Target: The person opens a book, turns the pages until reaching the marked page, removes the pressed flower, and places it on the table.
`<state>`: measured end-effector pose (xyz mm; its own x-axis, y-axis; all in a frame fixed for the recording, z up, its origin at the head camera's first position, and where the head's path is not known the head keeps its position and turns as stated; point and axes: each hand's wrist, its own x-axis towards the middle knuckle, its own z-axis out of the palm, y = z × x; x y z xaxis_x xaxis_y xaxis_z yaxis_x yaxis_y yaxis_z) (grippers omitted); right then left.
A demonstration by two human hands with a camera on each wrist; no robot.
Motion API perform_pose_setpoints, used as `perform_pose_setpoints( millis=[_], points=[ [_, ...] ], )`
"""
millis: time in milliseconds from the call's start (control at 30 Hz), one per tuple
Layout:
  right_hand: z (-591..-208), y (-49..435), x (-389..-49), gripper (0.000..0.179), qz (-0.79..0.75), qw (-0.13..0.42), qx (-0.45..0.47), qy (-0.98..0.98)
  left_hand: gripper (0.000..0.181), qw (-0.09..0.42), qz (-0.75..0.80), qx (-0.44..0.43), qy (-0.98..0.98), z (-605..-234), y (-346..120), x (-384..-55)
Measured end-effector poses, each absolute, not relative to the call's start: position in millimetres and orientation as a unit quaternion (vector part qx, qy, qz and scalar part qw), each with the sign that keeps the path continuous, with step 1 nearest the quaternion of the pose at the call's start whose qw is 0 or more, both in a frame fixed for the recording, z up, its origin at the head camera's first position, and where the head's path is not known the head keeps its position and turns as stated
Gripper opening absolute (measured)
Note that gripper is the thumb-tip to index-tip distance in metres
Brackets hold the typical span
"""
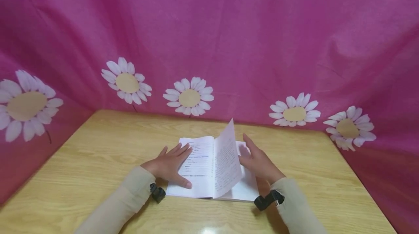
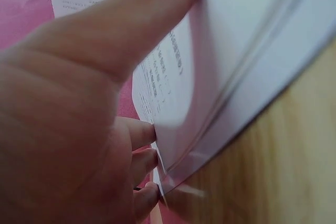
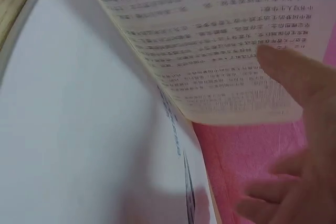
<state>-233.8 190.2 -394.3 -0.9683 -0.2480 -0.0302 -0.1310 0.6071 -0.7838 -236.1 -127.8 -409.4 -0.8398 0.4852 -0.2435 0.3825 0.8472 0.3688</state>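
Observation:
An open book [image 1: 196,186] lies on the wooden table, printed text on its left page. One printed leaf [image 1: 226,161] stands raised from the spine, leaning to the right. My left hand [image 1: 171,165] rests spread on the left page, thumb apart from the fingers; in the left wrist view the thumb [image 2: 121,30] crosses the paper. My right hand [image 1: 262,165] is on the right of the raised leaf, fingers extended. In the right wrist view its thumb [image 3: 289,72] is against the printed side of the leaf, the other fingers apart from it. Below lies a mostly white page [image 3: 79,108] with bluish marks.
The light wooden table [image 1: 98,161] extends around the book. A pink curtain [image 1: 229,44] with white daisies hangs behind and at both sides. Black wrist cameras [image 1: 158,193] are strapped over the beige sleeves [image 1: 121,201].

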Motion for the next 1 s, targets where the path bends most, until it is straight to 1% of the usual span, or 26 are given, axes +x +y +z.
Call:
perform_pose_setpoints(
  millis=[133,267,367,500,600,700,767,833,900,1000],
  points=[
    [-399,185,-229,0.084,-0.435,0.088,-0.152,0.883,0.122,0.166,0.157,0.23,0.946,-409,-126,-235],
    [-406,175,-225,0.085,-0.446,0.117,-0.17,0.871,0.122,0.164,0.157,0.232,0.946,-409,-127,-236],
    [-408,168,-221,0.088,-0.408,0.109,-0.18,0.888,0.123,0.17,0.169,0.239,0.941,-410,-128,-237],
    [-407,162,-217,0.086,-0.369,0.078,-0.213,0.902,0.121,0.178,0.193,0.249,0.932,-410,-131,-240],
    [-406,159,-216,0.087,-0.354,0.073,-0.222,0.906,0.111,0.186,0.214,0.253,0.925,-408,-134,-245],
    [-406,157,-215,0.088,-0.343,0.071,-0.222,0.91,0.092,0.2,0.247,0.244,0.916,-406,-138,-248],
    [-406,156,-214,0.088,-0.341,0.068,-0.222,0.911,0.079,0.208,0.281,0.227,0.909,-405,-141,-249],
    [-406,155,-214,0.088,-0.343,0.066,-0.225,0.909,0.069,0.22,0.329,0.204,0.895,-404,-144,-250],
    [-407,153,-213,0.088,-0.344,0.066,-0.227,0.909,0.065,0.238,0.388,0.176,0.873,-405,-148,-251],
    [-409,150,-212,0.09,-0.334,0.065,-0.229,0.912,0.064,0.263,0.46,0.14,0.837,-405,-151,-252]
  ],
)
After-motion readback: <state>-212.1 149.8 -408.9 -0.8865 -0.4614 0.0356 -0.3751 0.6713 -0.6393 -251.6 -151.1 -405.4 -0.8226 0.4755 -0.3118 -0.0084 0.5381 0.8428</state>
